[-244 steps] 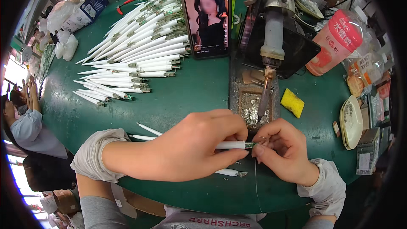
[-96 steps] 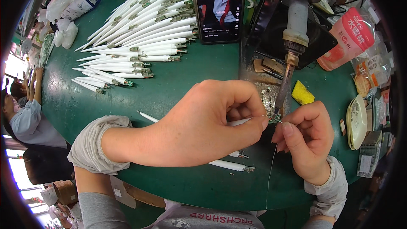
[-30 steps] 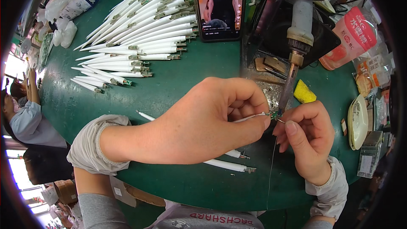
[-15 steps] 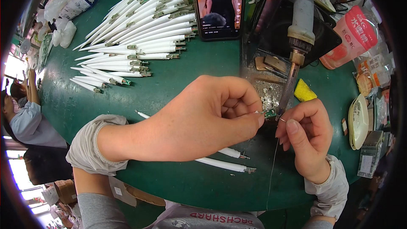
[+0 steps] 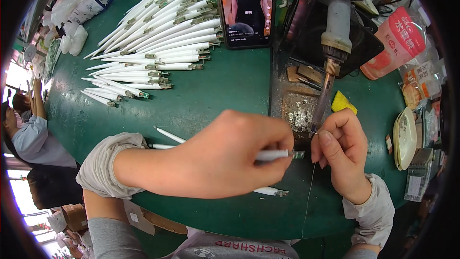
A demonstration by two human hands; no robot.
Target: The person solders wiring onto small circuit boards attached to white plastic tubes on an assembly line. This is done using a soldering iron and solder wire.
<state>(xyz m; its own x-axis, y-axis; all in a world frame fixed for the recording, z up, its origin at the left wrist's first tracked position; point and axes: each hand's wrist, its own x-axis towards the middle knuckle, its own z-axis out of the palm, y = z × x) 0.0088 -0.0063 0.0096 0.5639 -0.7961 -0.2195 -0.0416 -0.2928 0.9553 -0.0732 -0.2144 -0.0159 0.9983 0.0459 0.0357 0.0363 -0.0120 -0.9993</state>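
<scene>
My left hand [image 5: 218, 160] is closed around a white pen-shaped tube [image 5: 273, 155], whose small green circuit board [image 5: 298, 154] sticks out past the fingers to the right. The board is apart from the tip of the soldering iron [image 5: 337, 29], which points downward above it. Thumb and fingers of my right hand [image 5: 344, 151] pinch a thin solder wire [image 5: 309, 196]. Its upper end is close by the iron's tip, and the rest trails down toward the table's near edge. Under and beside my left hand lie more white tubes [image 5: 270, 191], partly hidden by it.
Many similar white tubes [image 5: 158, 43] lie fanned out at the far left. A phone [image 5: 247, 43] stands upright behind. Near the iron are a solder-flecked tray [image 5: 287, 100] and a yellow sponge [image 5: 342, 103]. A pink pouch [image 5: 400, 43] and dish [image 5: 406, 139] stand right. Another person [image 5: 36, 134] sits far left.
My left hand has moved down toward me, carrying the tube's circuit board away from the iron tip. My right hand with the solder wire has shifted only slightly.
</scene>
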